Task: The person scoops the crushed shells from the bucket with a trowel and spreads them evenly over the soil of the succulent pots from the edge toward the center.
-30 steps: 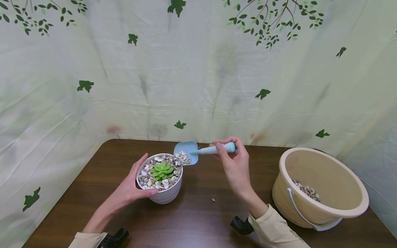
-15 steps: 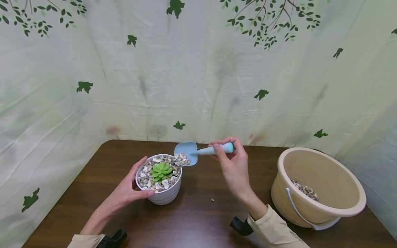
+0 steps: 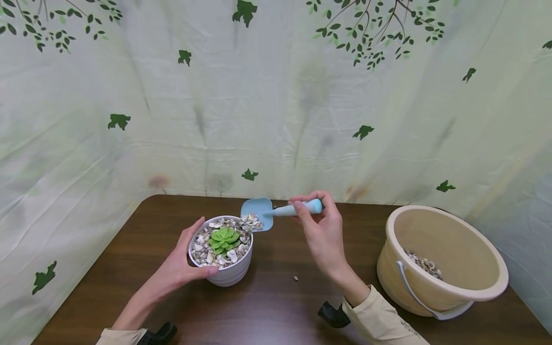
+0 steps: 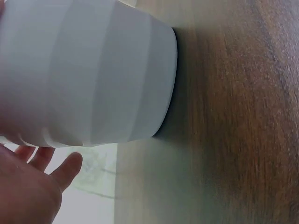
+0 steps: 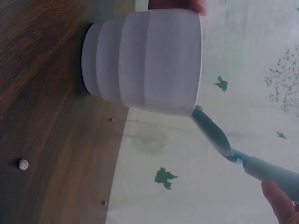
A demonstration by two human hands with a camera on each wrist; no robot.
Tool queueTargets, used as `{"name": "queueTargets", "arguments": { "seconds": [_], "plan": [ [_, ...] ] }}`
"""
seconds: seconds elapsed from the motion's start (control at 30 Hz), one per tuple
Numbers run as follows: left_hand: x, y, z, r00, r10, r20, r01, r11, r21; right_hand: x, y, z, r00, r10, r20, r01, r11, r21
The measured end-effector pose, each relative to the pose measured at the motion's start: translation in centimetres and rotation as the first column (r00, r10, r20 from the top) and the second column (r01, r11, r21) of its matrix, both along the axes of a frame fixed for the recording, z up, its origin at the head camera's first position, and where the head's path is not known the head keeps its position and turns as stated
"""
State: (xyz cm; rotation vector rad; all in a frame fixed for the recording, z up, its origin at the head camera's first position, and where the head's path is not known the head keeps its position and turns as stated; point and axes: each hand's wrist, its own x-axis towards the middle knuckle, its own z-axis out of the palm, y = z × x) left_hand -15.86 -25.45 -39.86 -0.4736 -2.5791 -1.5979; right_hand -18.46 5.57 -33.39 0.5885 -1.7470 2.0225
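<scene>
A white ridged flower pot (image 3: pixel 230 276) stands on the table, filled with small shells or stones around a green succulent (image 3: pixel 224 240). My left hand (image 3: pixel 183 261) grips the pot from the left, thumb at the near side of the rim and fingers around the far side. My right hand (image 3: pixel 321 230) holds a light blue hand trowel (image 3: pixel 258 211) by its handle. The trowel's blade is tilted down to the pot's right rim, with a heap of shells (image 3: pixel 251 222) at its tip. In the right wrist view the blade's tip (image 5: pixel 198 110) meets the rim.
A beige bucket (image 3: pixel 396 268) with a pale handle stands at the right, shells (image 3: pixel 424 263) lying inside. One small shell (image 3: pixel 295 278) lies on the brown table (image 3: pixel 276 306). A leaf-printed cloth (image 3: pixel 276 110) hangs behind the table's far edge.
Little differs. The trowel and right hand have shifted very slightly left, and the view has moved a touch. The left hand keeps its hold on the pot.
</scene>
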Motion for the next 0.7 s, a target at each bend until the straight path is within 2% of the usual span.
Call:
{"name": "queueTargets", "arguments": {
  "seconds": [0.13, 0.37, 0.7],
  "plan": [
    [-0.02, 0.06, 0.00, 1.000, 0.011, -0.010, -0.011, 0.999, -0.030, 0.05, -0.18, 0.05, 1.000, 0.003, -0.005, -0.003, 1.000, 0.000],
    [0.19, -0.19, -0.05, 0.998, -0.027, 0.060, 0.023, 0.998, 0.060, -0.10, -0.53, -0.11, 1.000, 0.017, -0.020, -0.018, 1.000, -0.020],
    [-0.07, -0.41, -0.11, 0.997, -0.052, 0.054, 0.047, 0.994, 0.098, -0.22, -0.56, -0.19, 1.000, 0.001, -0.024, -0.002, 0.999, -0.032]
  ]
}}
